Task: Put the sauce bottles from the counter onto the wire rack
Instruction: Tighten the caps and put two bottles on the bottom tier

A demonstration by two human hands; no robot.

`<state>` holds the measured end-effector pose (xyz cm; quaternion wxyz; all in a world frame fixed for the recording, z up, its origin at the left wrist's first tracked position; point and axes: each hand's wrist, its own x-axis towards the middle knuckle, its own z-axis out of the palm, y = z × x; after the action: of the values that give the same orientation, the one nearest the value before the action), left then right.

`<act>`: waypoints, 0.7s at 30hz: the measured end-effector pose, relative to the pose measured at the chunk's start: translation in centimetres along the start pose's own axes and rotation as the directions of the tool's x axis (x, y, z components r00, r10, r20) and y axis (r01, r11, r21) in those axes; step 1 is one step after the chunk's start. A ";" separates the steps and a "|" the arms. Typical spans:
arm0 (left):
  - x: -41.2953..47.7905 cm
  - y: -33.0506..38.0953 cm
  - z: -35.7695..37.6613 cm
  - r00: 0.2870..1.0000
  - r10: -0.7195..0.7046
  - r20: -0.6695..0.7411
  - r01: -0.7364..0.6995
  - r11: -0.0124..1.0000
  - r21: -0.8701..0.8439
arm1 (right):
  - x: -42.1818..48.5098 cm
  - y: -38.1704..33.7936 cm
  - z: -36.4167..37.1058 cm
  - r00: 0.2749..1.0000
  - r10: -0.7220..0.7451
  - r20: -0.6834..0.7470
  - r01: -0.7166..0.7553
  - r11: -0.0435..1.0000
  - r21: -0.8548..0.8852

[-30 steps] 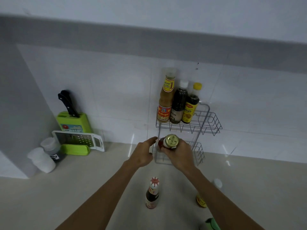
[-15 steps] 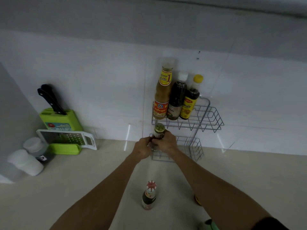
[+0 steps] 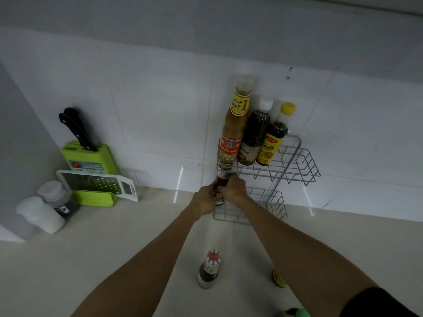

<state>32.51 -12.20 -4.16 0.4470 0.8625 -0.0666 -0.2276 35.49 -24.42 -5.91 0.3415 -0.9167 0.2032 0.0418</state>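
Note:
A two-tier wire rack (image 3: 297, 161) stands against the white tiled wall. Its upper shelf carries three bottles: a tall tan one (image 3: 233, 129), a dark one with a white cap (image 3: 254, 136) and a dark one with a yellow cap (image 3: 273, 138). My left hand (image 3: 202, 199) and my right hand (image 3: 233, 188) both grip a small red-necked sauce bottle (image 3: 220, 191) at the left end of the lower shelf, its top just under the upper shelf. A dark bottle with a red-and-white cap (image 3: 209, 269) stands on the counter between my forearms. Another bottle (image 3: 278, 279) shows partly behind my right arm.
A green knife block (image 3: 89, 156) with a black-handled knife stands at the left by the wall, a white grater (image 3: 98, 183) leaning on a green box in front. Two white-lidded containers (image 3: 45, 207) sit at the far left. A green object (image 3: 297, 313) shows at the bottom edge.
Both hands have carried the small bottle forward and down from in front of the rack into the left end of the lower shelf. The left hand has closed onto it.

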 end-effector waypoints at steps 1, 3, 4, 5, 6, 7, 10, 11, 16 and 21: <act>-0.5 0.0 0.1 1.000 -0.005 -0.003 0.005 1.000 -0.009 | -0.2 0.1 -0.2 1.000 0.007 0.015 -0.007 1.000 -0.016; -1.8 -0.5 0.2 1.000 -0.015 -0.007 0.015 0.999 -0.034 | -1.1 0.3 -0.8 0.998 0.026 0.053 -0.024 0.999 -0.030; -2.4 -1.0 0.1 1.000 -0.015 -0.004 0.015 0.999 -0.047 | -1.9 0.3 -1.2 0.997 0.030 0.071 -0.027 0.999 -0.033; -3.2 -1.6 0.0 1.000 -0.021 -0.004 0.021 0.998 -0.063 | -2.9 0.2 -1.6 0.996 0.028 0.088 -0.025 0.999 -0.034; -3.9 -2.3 0.0 1.000 -0.027 -0.004 0.027 0.996 -0.081 | -4.1 0.3 -2.0 0.995 0.008 0.098 -0.004 0.999 -0.049; -4.8 -3.0 -0.2 0.999 -0.038 -0.006 0.038 0.995 -0.090 | -5.4 0.4 -2.3 0.994 -0.033 0.100 0.041 0.996 -0.075; -7.7 -5.2 -0.2 0.999 -0.047 0.007 0.047 0.995 -0.092 | -10.7 0.9 -2.9 0.975 -0.194 0.112 0.205 0.973 -0.102; -8.8 -5.7 -0.2 0.999 -0.048 0.024 0.050 0.995 -0.084 | -12.7 1.1 -3.0 0.962 -0.243 0.123 0.255 0.963 -0.090; -13.5 -7.8 1.8 0.997 0.019 0.073 -0.016 0.999 -0.040 | -21.1 3.2 -1.8 0.838 -0.431 0.336 0.521 0.814 -0.255; -18.6 -7.7 6.6 0.997 0.025 0.075 -0.009 0.977 -0.213 | -22.5 3.1 -1.5 0.835 -0.502 0.226 0.549 0.729 -0.409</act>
<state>12.32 -6.63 -7.43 0.5355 0.7999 -0.0665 -0.2627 13.62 -19.80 -1.87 0.1232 -0.9869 -0.0976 0.0356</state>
